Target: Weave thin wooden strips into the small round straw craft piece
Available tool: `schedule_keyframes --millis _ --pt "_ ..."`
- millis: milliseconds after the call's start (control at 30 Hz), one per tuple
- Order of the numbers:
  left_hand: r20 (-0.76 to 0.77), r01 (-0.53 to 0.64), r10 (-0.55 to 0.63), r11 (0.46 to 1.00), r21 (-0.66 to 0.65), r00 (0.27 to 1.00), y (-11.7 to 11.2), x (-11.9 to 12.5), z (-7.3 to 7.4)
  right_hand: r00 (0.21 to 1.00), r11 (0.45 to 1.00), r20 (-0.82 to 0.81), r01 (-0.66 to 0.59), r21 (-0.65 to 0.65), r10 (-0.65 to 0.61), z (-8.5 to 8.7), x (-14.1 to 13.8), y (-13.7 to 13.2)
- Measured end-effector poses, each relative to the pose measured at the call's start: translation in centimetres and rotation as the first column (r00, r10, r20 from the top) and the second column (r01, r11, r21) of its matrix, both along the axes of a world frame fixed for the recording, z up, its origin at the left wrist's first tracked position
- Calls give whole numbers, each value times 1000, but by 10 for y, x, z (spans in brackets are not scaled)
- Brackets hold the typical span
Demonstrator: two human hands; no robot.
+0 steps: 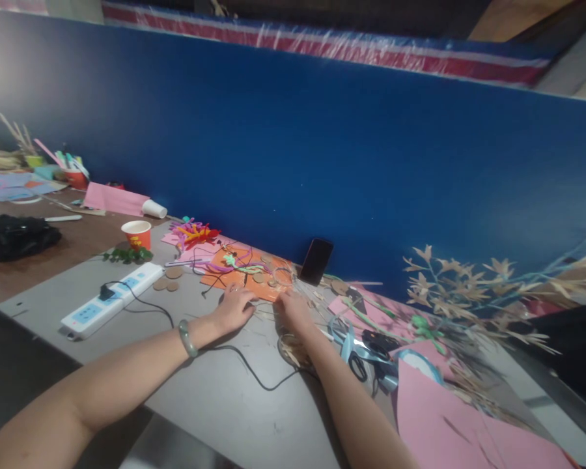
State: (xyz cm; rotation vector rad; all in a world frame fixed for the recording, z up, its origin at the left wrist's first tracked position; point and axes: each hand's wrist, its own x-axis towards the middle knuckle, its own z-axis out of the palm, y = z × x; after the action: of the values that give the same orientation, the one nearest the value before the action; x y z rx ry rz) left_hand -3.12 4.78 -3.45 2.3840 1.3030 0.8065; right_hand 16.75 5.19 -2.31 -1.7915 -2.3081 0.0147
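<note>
My left hand, with a green bangle on the wrist, rests at the near edge of an orange sheet. Its fingers are curled, and anything between them is too small to make out. My right hand lies just to the right at the same edge, fingertips bent down and partly hidden. Thin pale straw strips lie between and below the hands. Several round wooden discs and a green pipe-cleaner piece sit on the sheet. Beyond my right hand, a dark phone leans against the blue partition.
A white power strip and a red paper cup stand left. Colourful pipe cleaners lie behind. Scissors, blue ribbon, pink paper and dried straw flowers crowd the right. A black cable crosses the grey tabletop.
</note>
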Motion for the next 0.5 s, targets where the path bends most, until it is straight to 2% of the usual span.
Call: schedule_keyframes --millis 200,333,500 --pt "35 32 -35 997 65 999 1 -3 2 993 995 -54 -104 13 104 13 -5 -8" --pt "36 63 -66 995 74 997 -3 -4 9 959 980 -202 -188 67 198 22 -9 -13" --pt "77 54 -56 998 33 995 -8 -3 17 903 977 -374 -192 90 212 19 -9 -13"
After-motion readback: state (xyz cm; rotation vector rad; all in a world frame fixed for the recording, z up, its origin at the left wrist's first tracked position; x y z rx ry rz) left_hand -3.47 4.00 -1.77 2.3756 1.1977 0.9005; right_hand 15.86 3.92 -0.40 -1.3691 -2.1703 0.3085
